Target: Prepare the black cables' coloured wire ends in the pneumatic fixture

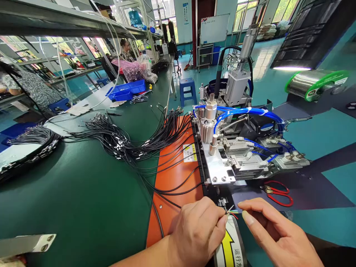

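Note:
My left hand (198, 228) is closed in a pinch on the end of a black cable, most of which its fingers hide. Thin coloured wires (233, 212), with red, green and white among them, fan out past the fingertips. Just to their right, my right hand (280, 233) has its thumb and index finger apart, with nothing between them. Both hands are in front of a metal machine with blue air tubes (219, 159). Beneath the wires lies a white plate with a yellow arrow (228, 246).
Black cables (119, 141) lie bundled on the green table (97, 200), some crossing an orange panel (178, 174). Red-handled cutters (278, 193) lie right of the machine. A solder wire spool (314, 84) hangs at upper right. Blue bins (128, 90) stand farther back. Other people sit at left.

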Demonstrator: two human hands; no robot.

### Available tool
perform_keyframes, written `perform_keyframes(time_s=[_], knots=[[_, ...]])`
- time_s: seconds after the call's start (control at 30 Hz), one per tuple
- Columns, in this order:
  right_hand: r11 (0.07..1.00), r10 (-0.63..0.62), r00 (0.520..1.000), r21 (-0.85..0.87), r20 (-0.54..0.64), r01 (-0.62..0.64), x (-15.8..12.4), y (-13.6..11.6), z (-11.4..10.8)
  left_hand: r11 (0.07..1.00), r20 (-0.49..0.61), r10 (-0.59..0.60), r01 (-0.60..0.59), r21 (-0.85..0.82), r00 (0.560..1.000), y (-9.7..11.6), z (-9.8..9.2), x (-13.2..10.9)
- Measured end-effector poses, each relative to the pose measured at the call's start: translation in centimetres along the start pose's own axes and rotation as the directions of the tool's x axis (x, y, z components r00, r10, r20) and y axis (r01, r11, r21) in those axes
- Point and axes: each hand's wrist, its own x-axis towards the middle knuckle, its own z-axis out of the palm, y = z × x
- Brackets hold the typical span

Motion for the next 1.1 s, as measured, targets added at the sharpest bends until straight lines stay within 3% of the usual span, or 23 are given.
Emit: perform_keyframes(time_s=[0.37, 0.47, 0.6, 0.83, 0.9, 1.03, 1.1], knots=[[0.999, -0.038, 0.999, -0.021, 0.015, 0.038, 0.6, -1.2, 0.0, 1.000, 0.004, 0.006, -0.006, -0.011, 1.000, -0.1, -0.1, 0.0], [0.993, -0.116, 0.993, -0.038, 0.001, 0.116, 1.4, -2.2, -0.2, 1.000, 0.004, 0.018, -0.018, -0.019, 1.000, 0.0, 0.0, 0.1], [0.978, -0.187, 0.975, -0.067, 0.120, 0.196, 2.3, -3.2, -0.4, 0.999, 0.006, 0.037, -0.037, -0.032, 0.999, 0.0, -0.1, 0.2], [0.873, -0.383, 0.891, -0.219, 0.243, 0.435, 3.4, -4.7, 0.0, 0.997, 0.011, 0.060, -0.060, -0.058, 0.998, 0.0, -0.4, 0.3], [0.909, -0.336, 0.917, -0.183, 0.214, 0.375, 3.4, -4.8, -0.5, 0.997, -0.006, 0.027, -0.027, -0.073, 1.000, 0.1, -0.4, 0.3], [0.989, -0.099, 0.995, -0.104, 0.028, 0.101, 3.0, -4.3, -2.2, 0.992, -0.014, -0.056, 0.054, -0.110, 0.998, 0.3, -0.5, 0.3], [1.000, -0.005, 0.998, -0.018, 0.059, 0.006, 2.6, -3.8, -2.6, 0.990, -0.011, -0.083, 0.082, -0.112, 0.996, 0.4, -0.5, 0.3]])
